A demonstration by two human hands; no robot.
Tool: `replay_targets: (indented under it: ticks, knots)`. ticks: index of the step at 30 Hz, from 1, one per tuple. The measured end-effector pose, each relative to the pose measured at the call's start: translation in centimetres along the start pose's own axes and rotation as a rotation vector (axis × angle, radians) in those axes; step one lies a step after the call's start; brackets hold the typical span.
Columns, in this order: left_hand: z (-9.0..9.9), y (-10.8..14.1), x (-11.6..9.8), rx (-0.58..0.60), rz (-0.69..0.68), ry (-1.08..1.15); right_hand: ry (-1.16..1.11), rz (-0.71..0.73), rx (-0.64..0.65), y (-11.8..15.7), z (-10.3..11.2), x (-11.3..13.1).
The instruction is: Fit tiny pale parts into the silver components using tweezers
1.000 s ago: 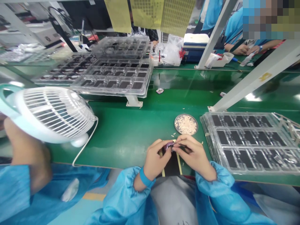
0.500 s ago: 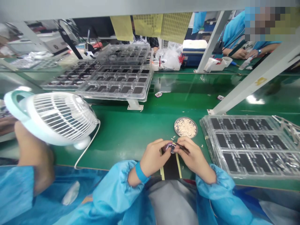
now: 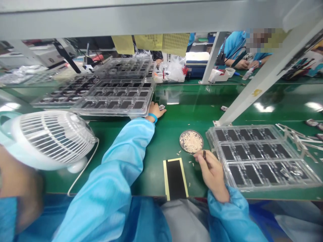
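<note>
My left hand (image 3: 155, 111) is stretched out beside the front corner of the clear tray stack, its fingers apart around a small light-coloured part (image 3: 162, 107) on the green bench. Whether the fingers touch that part cannot be made out. Near the round dish of tiny pale pieces (image 3: 191, 142), my right hand (image 3: 210, 168) is closed on a slim dark tool (image 3: 204, 155), most of it hidden by the fingers. A black mat (image 3: 176, 178) with pale yellow edges lies between my arms, with nothing on it.
At the left stands a white fan (image 3: 55, 136) with a cord, a person's blurred arm behind it. Compartment trays (image 3: 113, 101) fill the left back; another tray stack (image 3: 262, 156) lies at right. A slanted metal post (image 3: 254, 89) rises beyond it. Another person works at the back right.
My left hand has left the mat and reached forward and left. My hands are now apart, and the small purple part they held together is out of sight. The camera view has shifted.
</note>
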State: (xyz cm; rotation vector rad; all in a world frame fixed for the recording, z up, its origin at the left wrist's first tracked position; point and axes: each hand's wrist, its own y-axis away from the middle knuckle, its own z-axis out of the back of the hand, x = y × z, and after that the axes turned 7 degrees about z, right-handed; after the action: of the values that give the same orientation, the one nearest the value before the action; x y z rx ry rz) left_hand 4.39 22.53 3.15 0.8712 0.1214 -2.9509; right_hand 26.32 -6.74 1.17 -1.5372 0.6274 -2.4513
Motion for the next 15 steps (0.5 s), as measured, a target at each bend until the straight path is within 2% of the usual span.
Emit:
replay_targets:
  ticks: [3, 5, 7, 10, 13, 15]
  knots:
    - [-0.4, -0.4, -0.7, 0.030, 0.007, 0.109, 0.081, 0.012, 0.014, 1.3, 0.5, -0.9]
    - [-0.5, 0.3, -1.2, 0.066, -0.002, 0.221, 0.102, -0.073, -0.023, 1.9, 0.7, -1.9]
    - [-0.5, 2.1, -1.4, 0.150, -0.014, 0.359, 0.017, -0.197, -0.034, 2.2, 0.8, -2.5]
    - [-0.3, 6.7, -0.9, 0.389, -0.024, 0.566, -0.196, -0.303, 0.040, 2.1, 0.2, -2.4]
    - [0.6, 11.6, 0.8, 0.634, -0.026, 0.703, -0.347, -0.274, 0.128, 1.4, -1.1, -1.0]
    - [1.4, 14.1, 2.1, 0.784, -0.013, 0.762, -0.396, -0.235, 0.157, 0.8, -2.2, -0.1]
